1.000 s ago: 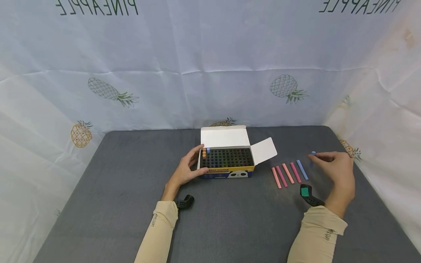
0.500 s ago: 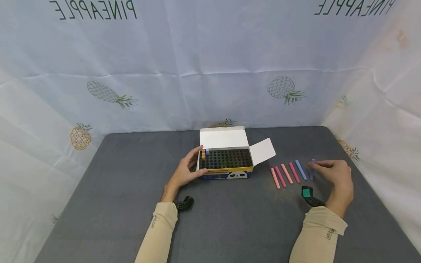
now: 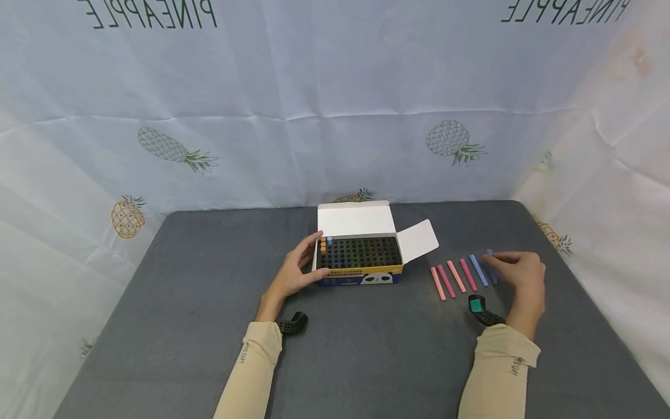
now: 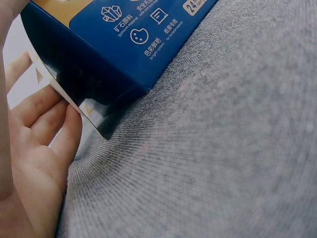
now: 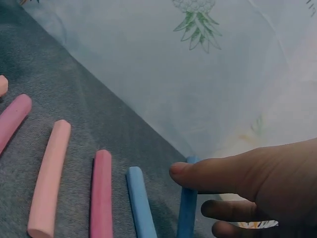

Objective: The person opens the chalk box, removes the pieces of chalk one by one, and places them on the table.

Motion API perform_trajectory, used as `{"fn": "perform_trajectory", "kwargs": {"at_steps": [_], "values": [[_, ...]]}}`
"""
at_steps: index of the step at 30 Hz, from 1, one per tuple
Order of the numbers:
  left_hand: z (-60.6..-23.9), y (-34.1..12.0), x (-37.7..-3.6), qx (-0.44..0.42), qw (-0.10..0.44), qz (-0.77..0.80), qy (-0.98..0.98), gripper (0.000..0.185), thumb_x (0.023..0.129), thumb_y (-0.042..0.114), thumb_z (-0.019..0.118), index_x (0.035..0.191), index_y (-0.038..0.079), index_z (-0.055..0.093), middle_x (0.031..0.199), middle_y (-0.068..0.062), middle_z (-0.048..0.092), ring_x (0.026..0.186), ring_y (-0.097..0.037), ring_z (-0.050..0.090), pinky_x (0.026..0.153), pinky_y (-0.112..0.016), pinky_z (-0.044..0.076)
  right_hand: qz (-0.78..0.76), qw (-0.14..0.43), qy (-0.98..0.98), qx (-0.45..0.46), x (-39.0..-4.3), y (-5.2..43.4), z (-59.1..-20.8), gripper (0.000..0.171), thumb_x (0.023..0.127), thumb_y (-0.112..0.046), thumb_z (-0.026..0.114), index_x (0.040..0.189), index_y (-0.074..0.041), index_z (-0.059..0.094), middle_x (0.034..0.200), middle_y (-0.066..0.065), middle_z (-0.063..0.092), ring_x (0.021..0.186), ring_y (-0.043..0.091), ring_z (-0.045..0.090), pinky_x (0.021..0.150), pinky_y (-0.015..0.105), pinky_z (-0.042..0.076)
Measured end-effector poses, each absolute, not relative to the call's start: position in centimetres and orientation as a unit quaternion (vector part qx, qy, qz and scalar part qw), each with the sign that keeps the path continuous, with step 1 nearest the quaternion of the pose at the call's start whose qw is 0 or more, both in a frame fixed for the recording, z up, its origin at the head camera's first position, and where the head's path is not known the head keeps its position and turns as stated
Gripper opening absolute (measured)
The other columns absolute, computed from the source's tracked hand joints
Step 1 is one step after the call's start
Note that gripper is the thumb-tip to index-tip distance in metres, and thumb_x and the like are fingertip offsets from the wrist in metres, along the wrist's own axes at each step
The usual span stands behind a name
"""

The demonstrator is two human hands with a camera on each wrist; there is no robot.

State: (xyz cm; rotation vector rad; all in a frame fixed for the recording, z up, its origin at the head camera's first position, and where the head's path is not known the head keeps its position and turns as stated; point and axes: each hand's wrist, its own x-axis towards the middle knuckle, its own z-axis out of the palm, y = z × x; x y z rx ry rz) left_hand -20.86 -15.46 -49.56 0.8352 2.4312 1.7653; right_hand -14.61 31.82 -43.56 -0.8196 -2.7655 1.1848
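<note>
A cardboard chalk box (image 3: 384,278) lies at the table's middle with its lid raised. My left hand (image 3: 290,278) grips its left end, thumb along the front and fingers at the back left corner. In the left wrist view, fingers (image 4: 42,111) curl behind the white side flap. My right hand (image 3: 526,276) pinches a blue chalk stick (image 5: 187,213) between thumb and fingers, at the right end of a row. Another blue stick (image 3: 478,270) lies just left of it, then a magenta stick (image 3: 468,274) and several more pink and salmon ones.
Inside the box is a dark holder (image 3: 361,253) with many holes; a few orange sticks (image 3: 323,245) and one blue top stand at its left. A white flap (image 3: 419,240) sticks out right toward the chalk row. The pineapple-print curtain (image 3: 293,157) borders the grey table (image 3: 366,361).
The right hand has lowered the blue chalk stick from upright toward the table, then shifted it left beside the other blue stick. The left hand stays on the box.
</note>
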Motion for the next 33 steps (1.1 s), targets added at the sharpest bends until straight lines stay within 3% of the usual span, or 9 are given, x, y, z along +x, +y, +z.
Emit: {"fn": "perform_trajectory", "kwargs": {"at_steps": [12, 21, 33], "values": [[-49.5, -15.4, -20.8, 0.270, 0.011, 0.567, 0.778, 0.081, 0.091, 0.029, 0.078, 0.160, 0.023, 0.036, 0.152, -0.017, 0.048, 0.140, -0.038, 0.050, 0.116, -0.060, 0.042, 0.399, 0.017, -0.862, -0.312, -15.6, 30.6, -44.5, 0.058, 0.099, -0.040, 0.062, 0.135, 0.005, 0.062, 0.148, 0.030, 0.050, 0.145, 0.048, 0.028, 0.112, 0.070, 0.033], [-49.5, -15.3, -20.8, 0.272, 0.011, 0.565, 0.779, 0.081, 0.091, 0.036, 0.077, 0.160, 0.024, 0.035, 0.160, -0.016, 0.042, 0.147, -0.038, 0.043, 0.118, -0.061, 0.040, 0.403, 0.043, -0.853, -0.330, -15.9, 30.2, -45.3, 0.054, 0.099, -0.036, 0.064, 0.132, 0.006, 0.065, 0.146, 0.031, 0.051, 0.143, 0.048, 0.031, 0.111, 0.070, 0.033], [-49.6, -15.5, -21.0, 0.275, 0.011, 0.566, 0.777, 0.083, 0.091, 0.043, 0.077, 0.160, 0.024, 0.035, 0.159, -0.016, 0.043, 0.146, -0.038, 0.045, 0.117, -0.060, 0.041, 0.421, 0.052, -0.833, -0.356, -16.1, 30.0, -45.4, 0.054, 0.097, -0.034, 0.066, 0.133, 0.006, 0.064, 0.151, 0.030, 0.047, 0.146, 0.049, 0.029, 0.114, 0.070, 0.030]]}}
